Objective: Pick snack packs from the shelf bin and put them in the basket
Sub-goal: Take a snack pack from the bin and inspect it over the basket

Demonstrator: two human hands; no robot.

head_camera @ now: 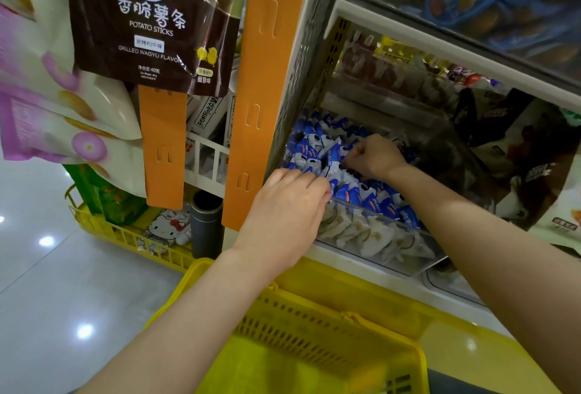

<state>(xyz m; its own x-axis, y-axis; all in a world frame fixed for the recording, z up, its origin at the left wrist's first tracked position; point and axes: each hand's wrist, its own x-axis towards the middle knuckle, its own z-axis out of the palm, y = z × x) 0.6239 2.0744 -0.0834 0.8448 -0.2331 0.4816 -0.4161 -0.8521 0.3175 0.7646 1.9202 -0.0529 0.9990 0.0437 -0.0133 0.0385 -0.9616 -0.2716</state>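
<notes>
A clear shelf bin (386, 238) at mid-height holds several small blue-and-white snack packs (371, 197). My right hand (374, 157) is deep in the bin, its fingers curled round some of the packs. At the bin's front left corner my left hand (289, 211) lies with its fingertips curled down among the packs; whether it holds one is hidden. A yellow basket (314, 330) sits below the bin, near the bottom of the view, and its inside looks bare.
An orange upright strip (261, 85) stands just left of the bin. Brown potato-stick bags (151, 16) hang at the upper left. Another yellow basket (125, 233) with goods sits on the floor at left. Dark bags (503, 154) fill the shelf to the right.
</notes>
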